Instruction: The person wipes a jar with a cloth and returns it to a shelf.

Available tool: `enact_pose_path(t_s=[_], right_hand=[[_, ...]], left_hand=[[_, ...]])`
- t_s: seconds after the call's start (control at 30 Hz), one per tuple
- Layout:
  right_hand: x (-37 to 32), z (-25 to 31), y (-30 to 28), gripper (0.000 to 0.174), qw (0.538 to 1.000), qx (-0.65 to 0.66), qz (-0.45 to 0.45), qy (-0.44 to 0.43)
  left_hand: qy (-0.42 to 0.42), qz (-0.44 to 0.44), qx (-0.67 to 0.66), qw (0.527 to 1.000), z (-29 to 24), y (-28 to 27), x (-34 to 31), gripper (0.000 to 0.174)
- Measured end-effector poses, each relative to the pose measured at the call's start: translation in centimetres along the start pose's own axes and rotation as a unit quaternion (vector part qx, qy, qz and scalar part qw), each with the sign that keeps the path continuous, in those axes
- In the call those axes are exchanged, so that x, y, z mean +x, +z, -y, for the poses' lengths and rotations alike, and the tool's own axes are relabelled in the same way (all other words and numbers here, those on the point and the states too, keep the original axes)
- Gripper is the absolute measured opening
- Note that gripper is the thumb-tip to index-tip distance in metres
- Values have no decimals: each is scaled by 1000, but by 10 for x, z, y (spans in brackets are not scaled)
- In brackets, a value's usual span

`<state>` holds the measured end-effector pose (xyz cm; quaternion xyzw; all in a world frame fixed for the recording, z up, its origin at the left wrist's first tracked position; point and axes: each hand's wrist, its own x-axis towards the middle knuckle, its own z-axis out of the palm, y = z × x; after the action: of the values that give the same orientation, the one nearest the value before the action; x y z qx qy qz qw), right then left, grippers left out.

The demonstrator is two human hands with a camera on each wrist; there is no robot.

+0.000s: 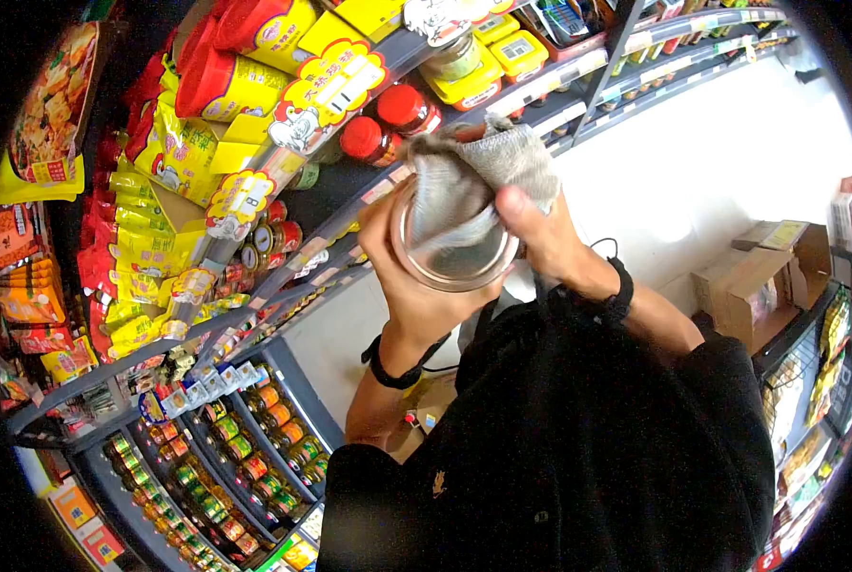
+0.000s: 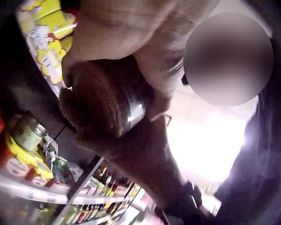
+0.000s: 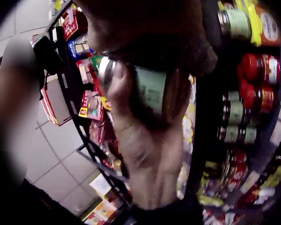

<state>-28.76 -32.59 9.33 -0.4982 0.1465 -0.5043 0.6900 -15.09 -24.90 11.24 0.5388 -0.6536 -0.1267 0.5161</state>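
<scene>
In the head view a glass jar (image 1: 452, 275) is held up in front of the body, its round end facing the camera. My left hand (image 1: 411, 303) grips it from the left and below. A grey cloth (image 1: 523, 164) is pinched in my right hand (image 1: 543, 227), thumb outermost, and lies against the jar, blurred over its end. The left wrist view has my left hand (image 2: 126, 35) curled round the dark jar (image 2: 133, 110). A pale green label (image 3: 151, 86) shows on the jar in the right wrist view, between my left hand (image 3: 143, 138) and my right hand (image 3: 145, 23).
Shelves run along the left, with yellow packets (image 1: 173, 143), red-lidded jars (image 1: 407, 107) near the cloth, and price tags (image 1: 335, 84). Rows of small jars (image 1: 225, 448) stand lower left. At the right, cardboard boxes (image 1: 745, 286) sit beside a rack; pale floor (image 1: 645, 181) lies between.
</scene>
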Motion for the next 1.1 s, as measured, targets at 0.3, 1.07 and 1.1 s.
enact_pose_path(t_s=[0.3, 1.07, 1.1], right_hand=[[17, 18, -7, 54, 919, 251, -61, 297], [25, 0, -24, 47, 940, 120, -54, 315], [21, -11, -26, 47, 940, 120, -50, 316]], left_hand=[[81, 87, -65, 991, 20, -12, 20, 104], [39, 106, 12, 994, 30, -5, 17, 110], [41, 124, 24, 991, 33, -8, 17, 112]])
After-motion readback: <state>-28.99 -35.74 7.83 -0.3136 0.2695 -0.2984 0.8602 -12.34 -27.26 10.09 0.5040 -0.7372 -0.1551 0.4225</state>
